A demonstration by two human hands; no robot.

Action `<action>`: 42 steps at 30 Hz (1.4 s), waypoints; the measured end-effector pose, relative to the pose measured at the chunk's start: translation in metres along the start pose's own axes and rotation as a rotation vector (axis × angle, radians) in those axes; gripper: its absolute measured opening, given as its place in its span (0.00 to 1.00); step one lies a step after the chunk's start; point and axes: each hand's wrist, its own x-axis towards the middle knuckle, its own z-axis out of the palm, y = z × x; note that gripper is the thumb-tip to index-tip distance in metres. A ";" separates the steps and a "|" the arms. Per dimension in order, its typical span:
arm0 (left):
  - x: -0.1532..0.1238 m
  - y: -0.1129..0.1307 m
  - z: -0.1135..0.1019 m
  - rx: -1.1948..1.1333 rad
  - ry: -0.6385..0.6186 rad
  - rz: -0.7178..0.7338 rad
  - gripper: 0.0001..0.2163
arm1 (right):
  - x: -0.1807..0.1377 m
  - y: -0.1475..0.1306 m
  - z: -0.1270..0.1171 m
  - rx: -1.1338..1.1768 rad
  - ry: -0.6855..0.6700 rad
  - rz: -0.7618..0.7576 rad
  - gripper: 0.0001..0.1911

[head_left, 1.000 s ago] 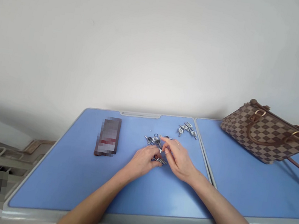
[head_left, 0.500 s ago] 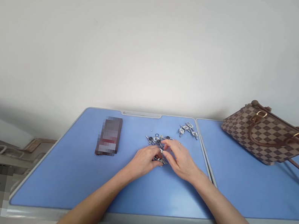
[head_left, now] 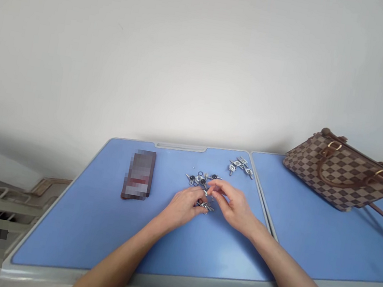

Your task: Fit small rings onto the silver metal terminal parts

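Both hands are close together over the blue table [head_left: 90, 224]. My left hand [head_left: 184, 206] has its thumb and fingers curled around a small silver metal part [head_left: 207, 207] with pin-like ends. Just to its right, my right hand [head_left: 234, 208] has thumb and forefinger nearly together; whatever is between them is too small to make out. Beyond the fingertips lies a loose group of small silver parts with round black pieces [head_left: 203, 181]. A thin dark ring [head_left: 200, 173] rests among them.
Several silver metal parts [head_left: 241, 166] lie in a cluster near the table's back seam. A brown phone-like object [head_left: 140, 174], partly blurred out, is at left. A checkered handbag [head_left: 348, 174] stands on the right-hand table. Behind is a white wall.
My right hand's fingertips have drawn slightly back to the right, away from my left fingers. My left hand stays around the metal part.
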 end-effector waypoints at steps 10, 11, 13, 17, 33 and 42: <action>0.000 0.000 0.000 -0.011 0.008 0.000 0.03 | 0.003 -0.005 -0.002 -0.086 -0.010 -0.049 0.19; 0.000 0.000 0.000 -0.009 0.009 0.001 0.02 | 0.003 -0.004 -0.003 -0.091 -0.024 -0.054 0.20; -0.001 0.000 0.001 -0.006 0.015 0.004 0.02 | 0.002 -0.003 -0.003 -0.125 -0.012 -0.081 0.19; 0.000 -0.002 0.002 -0.013 0.024 0.013 0.03 | 0.001 -0.001 0.000 -0.134 0.034 -0.108 0.16; 0.000 0.000 0.001 -0.005 0.014 0.018 0.02 | 0.000 -0.007 -0.001 -0.243 -0.083 -0.003 0.21; 0.000 0.001 0.000 -0.007 0.009 0.011 0.01 | 0.001 -0.006 0.005 -0.181 -0.038 0.052 0.20</action>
